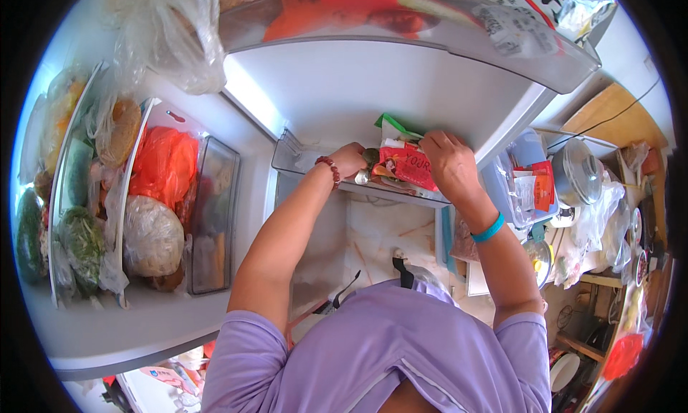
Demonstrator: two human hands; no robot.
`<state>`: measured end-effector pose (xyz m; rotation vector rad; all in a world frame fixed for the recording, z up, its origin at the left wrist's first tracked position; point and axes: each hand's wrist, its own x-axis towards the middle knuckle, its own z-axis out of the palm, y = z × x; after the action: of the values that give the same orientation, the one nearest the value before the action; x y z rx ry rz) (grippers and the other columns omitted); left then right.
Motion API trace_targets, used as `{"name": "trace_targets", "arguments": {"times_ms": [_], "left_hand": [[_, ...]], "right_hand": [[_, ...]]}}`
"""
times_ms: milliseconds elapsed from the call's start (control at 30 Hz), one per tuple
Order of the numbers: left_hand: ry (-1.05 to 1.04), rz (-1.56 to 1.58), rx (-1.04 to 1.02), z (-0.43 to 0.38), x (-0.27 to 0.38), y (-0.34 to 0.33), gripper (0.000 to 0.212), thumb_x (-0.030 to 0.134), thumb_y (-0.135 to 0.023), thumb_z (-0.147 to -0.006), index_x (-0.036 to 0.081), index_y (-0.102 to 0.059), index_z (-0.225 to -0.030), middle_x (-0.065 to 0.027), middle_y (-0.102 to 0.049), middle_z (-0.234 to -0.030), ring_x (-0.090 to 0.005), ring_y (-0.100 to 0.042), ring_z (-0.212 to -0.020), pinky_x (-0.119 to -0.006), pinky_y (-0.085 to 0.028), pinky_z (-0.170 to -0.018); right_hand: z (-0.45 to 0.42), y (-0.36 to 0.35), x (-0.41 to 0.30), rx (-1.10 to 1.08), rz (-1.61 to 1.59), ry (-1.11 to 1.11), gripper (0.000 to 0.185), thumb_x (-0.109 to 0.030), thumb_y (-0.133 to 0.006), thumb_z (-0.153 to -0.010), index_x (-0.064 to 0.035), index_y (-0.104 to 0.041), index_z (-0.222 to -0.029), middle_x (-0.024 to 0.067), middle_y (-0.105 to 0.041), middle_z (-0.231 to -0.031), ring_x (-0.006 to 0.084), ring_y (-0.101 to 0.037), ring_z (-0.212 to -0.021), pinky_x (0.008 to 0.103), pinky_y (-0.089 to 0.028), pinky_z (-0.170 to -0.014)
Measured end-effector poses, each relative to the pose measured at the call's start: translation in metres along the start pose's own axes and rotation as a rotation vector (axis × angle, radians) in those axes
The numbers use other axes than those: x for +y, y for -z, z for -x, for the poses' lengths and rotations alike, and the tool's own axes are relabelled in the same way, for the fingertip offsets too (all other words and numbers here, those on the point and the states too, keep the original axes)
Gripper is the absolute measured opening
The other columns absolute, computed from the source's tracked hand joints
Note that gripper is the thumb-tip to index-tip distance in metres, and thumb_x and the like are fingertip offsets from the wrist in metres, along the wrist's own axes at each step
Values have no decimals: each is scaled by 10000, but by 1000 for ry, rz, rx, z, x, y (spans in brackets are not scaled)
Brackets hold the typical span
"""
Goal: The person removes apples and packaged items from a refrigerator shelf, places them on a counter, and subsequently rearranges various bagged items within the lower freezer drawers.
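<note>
Before me is the lower door bin (371,190) of an open refrigerator. My left hand (348,163), with a red bead bracelet on its wrist, reaches into the bin beside small round-topped containers (370,159); its fingertips are partly hidden, so its hold on them is unclear. A red printed packet (404,166) stands in the bin, tilted. My right hand (449,158), above a teal wristband, has its fingers curled over the packet's right upper side. Behind the packet rises a green-and-white bag (396,128).
To the left, refrigerator shelves hold an orange-red plastic bag (164,163), a wrapped round item (153,235) and leafy greens (81,241). A clear plastic bag (172,42) hangs above. An upper door bin (414,23) overhangs. A blue plastic tub (497,171) and lidded pot (578,171) stand right.
</note>
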<state>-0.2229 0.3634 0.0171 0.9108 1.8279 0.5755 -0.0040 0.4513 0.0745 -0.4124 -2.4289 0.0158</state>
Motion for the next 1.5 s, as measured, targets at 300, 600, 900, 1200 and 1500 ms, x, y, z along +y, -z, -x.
{"name": "trace_targets", "arguments": {"times_ms": [300, 600, 900, 1200, 1500], "left_hand": [[128, 360, 120, 41, 32, -2, 650, 36, -484, -705, 35, -244, -1309, -126, -540, -920, -180, -578, -675, -313, -497, -572], [147, 794, 98, 70, 45, -5, 162, 25, -508, -670, 64, -518, -827, 19, -386, -595, -64, -354, -447, -321, -468, -552], [-96, 1150, 26, 68, 65, -68, 92, 100, -497, -814, 37, -527, -874, -45, -556, -683, -117, -524, -560, -343, -505, -632], [-381, -652, 467, 79, 36, -44, 338, 325, -663, -688, 67, -611, -900, -160, -571, -819, -326, -549, -711, -408, -432, -707], [-542, -579, 476, 39, 39, -82, 385, 447, -584, -728, 73, -621, -810, -151, -596, -696, -324, -575, -650, -428, -439, -589]], "right_hand": [[-2, -4, 3, 79, 58, -18, 80, -66, -516, -658, -57, -508, -737, 73, -497, -791, 226, -529, -738, 322, -445, -653], [6, -17, 1, -9, 105, 11, 64, -84, -535, -645, -69, -520, -706, 62, -500, -788, 218, -533, -753, 318, -441, -660], [-3, -18, 15, -41, -139, 18, 64, -105, -543, -668, -77, -567, -720, 64, -538, -767, 262, -544, -745, 360, -447, -661], [-9, 15, 7, -366, -450, -117, 346, -305, -652, -682, -73, -591, -930, 123, -573, -879, 317, -549, -800, 379, -447, -677], [-1, 23, 5, -434, -193, -30, 604, -245, -694, -637, -101, -448, -1169, 127, -561, -973, 312, -523, -936, 400, -419, -794]]}}
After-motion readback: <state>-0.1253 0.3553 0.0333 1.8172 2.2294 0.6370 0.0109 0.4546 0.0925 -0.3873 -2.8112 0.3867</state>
